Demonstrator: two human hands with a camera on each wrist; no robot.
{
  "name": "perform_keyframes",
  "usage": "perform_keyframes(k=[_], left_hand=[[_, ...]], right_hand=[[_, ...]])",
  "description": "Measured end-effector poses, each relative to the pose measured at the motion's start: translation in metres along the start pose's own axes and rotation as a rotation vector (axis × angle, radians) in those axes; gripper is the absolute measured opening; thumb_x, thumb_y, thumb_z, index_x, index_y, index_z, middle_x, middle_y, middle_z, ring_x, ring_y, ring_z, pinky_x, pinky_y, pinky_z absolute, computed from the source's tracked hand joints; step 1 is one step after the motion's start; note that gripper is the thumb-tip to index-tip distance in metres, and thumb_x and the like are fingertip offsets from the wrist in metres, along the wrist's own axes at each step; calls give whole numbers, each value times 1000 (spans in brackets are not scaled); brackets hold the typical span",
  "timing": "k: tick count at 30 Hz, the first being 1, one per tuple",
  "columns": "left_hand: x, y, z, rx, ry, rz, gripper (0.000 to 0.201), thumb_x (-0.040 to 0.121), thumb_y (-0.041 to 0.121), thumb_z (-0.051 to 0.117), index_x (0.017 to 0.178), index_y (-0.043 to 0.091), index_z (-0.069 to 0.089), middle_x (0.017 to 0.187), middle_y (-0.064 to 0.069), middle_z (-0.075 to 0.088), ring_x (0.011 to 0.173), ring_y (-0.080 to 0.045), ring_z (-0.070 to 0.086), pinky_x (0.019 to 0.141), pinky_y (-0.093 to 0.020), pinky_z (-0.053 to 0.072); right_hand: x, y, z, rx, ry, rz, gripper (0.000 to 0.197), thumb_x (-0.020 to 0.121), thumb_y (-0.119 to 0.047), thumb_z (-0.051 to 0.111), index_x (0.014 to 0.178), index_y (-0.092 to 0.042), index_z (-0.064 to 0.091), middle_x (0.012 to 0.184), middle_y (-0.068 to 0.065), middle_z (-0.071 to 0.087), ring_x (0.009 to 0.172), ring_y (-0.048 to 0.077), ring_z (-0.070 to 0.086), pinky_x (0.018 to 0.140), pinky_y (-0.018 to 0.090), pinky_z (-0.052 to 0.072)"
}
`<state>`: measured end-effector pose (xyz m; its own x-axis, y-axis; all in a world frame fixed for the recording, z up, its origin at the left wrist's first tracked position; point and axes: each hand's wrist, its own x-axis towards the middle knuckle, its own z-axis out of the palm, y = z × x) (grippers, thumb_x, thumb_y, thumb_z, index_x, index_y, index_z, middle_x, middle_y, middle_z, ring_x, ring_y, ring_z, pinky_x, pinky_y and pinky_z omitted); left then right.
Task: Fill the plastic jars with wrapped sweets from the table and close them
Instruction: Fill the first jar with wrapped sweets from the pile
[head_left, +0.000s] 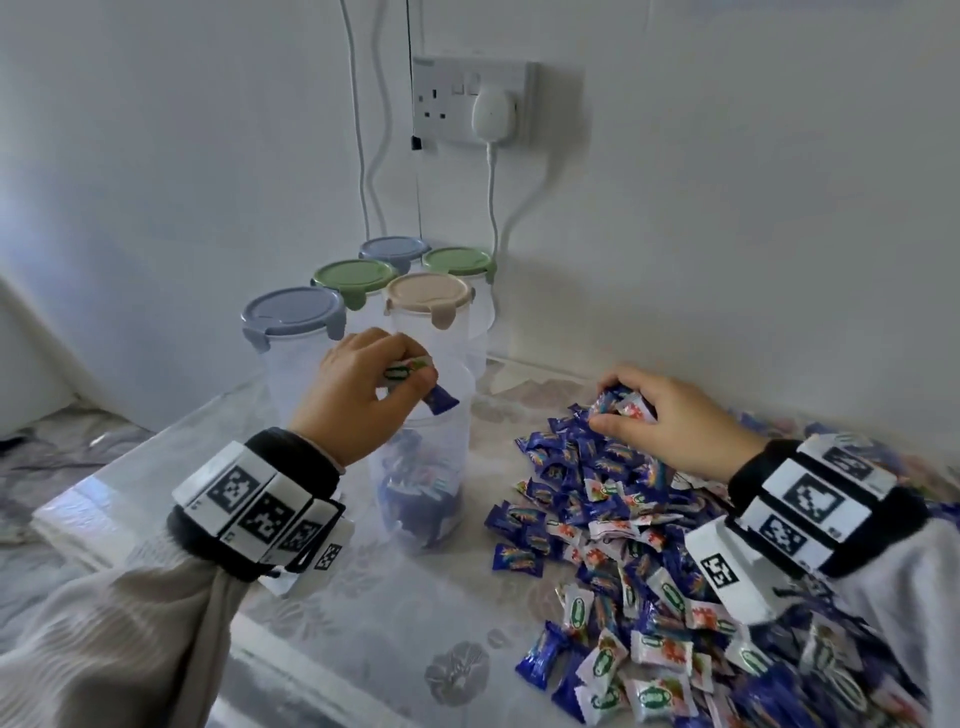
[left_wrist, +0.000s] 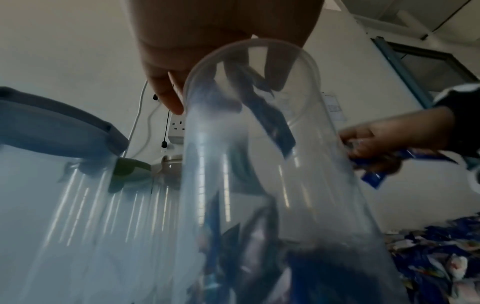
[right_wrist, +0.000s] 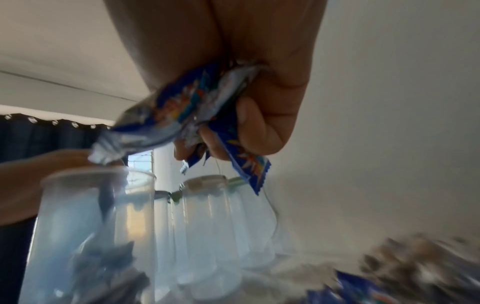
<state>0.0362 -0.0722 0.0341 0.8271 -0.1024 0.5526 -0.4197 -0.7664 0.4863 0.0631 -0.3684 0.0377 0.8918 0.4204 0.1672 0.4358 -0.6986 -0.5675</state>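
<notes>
An open clear plastic jar (head_left: 426, 467) stands mid-table, its bottom third filled with wrapped sweets. My left hand (head_left: 363, 395) hovers over its mouth, fingers curled round a few sweets (head_left: 410, 370); one blue sweet (head_left: 440, 401) drops from it into the jar. The left wrist view shows the jar's rim (left_wrist: 249, 47) below my fingers. To the right, my right hand (head_left: 654, 415) grips a bunch of sweets (right_wrist: 197, 107) at the top of the big pile (head_left: 649, 561) of blue and white wrapped sweets.
Several closed jars stand behind the open one: blue lid (head_left: 293, 312), green lid (head_left: 356, 278), beige lid (head_left: 428, 297), another green (head_left: 457, 260) and another blue (head_left: 392, 248). A wall socket with plug and cables (head_left: 475, 106) is above. The table's left edge (head_left: 104, 483) is near.
</notes>
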Motion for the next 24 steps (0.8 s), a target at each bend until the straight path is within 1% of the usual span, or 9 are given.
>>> perform_keyframes(k=[2, 4, 6, 10, 12, 16, 20, 22, 24], left_hand=[[-6, 1, 0, 46, -13, -48, 47, 78, 60, 35, 93, 27, 65, 98, 2, 56, 95, -21, 50, 90, -43, 43], [-11, 0, 1, 96, -6, -103, 61, 75, 66, 31, 112, 27, 61, 118, -2, 51, 112, -22, 44, 98, -35, 35], [-14, -3, 1, 70, 11, -152, 76, 71, 71, 31, 129, 26, 48, 135, -4, 41, 125, -23, 35, 103, -35, 28], [-23, -12, 1, -238, -54, -268, 117, 50, 94, 39, 143, 25, 25, 144, 2, 31, 130, -10, 30, 107, -30, 27], [-27, -14, 2, -297, -100, -313, 125, 42, 97, 40, 144, 27, 20, 147, 5, 28, 130, -4, 28, 106, -25, 24], [-32, -13, 6, -416, -126, -334, 127, 42, 94, 46, 144, 24, 20, 147, 6, 30, 132, -1, 28, 104, -20, 24], [-34, -11, 5, -509, -108, -299, 109, 50, 84, 57, 139, 30, 25, 143, 8, 35, 130, 0, 31, 104, -15, 29], [-35, -12, 5, -540, -88, -281, 102, 49, 87, 56, 133, 36, 29, 138, 11, 42, 128, 1, 37, 101, -7, 30], [-35, -16, 8, -535, -71, -280, 112, 48, 88, 56, 138, 27, 30, 136, 6, 46, 128, -5, 41, 107, -18, 32]], right_hand=[[13, -18, -4, 26, 32, -64, 17, 87, -29, 66, 97, -22, 56, 88, -7, 62, 81, 24, 60, 68, 20, 43], [29, -38, -6, 73, 65, -129, 18, 86, -27, 67, 97, -20, 56, 85, -11, 61, 72, 7, 58, 60, 8, 38], [46, -58, -6, 129, 99, -196, 18, 85, -26, 68, 96, -20, 56, 84, -12, 60, 66, -7, 54, 61, 4, 39], [80, -96, 8, 201, 159, -326, 18, 86, -23, 68, 97, -20, 54, 83, -15, 57, 65, -10, 54, 62, 5, 40], [92, -111, 22, 250, 189, -376, 18, 87, -19, 67, 99, -15, 54, 82, -14, 57, 64, -6, 55, 61, 6, 41], [103, -125, 56, 233, 242, -520, 24, 88, -20, 67, 103, -7, 54, 84, -7, 59, 70, 8, 57, 68, 12, 44], [103, -120, 76, 221, 176, -564, 22, 85, -24, 67, 100, -15, 54, 91, -2, 61, 81, 13, 59, 75, 27, 51], [100, -116, 77, 252, 140, -537, 17, 83, -23, 64, 96, -20, 53, 88, -4, 60, 78, 11, 59, 73, 24, 51], [99, -114, 76, 281, 102, -545, 8, 84, -20, 59, 91, -19, 54, 81, -4, 59, 73, 7, 57, 70, 18, 48]])
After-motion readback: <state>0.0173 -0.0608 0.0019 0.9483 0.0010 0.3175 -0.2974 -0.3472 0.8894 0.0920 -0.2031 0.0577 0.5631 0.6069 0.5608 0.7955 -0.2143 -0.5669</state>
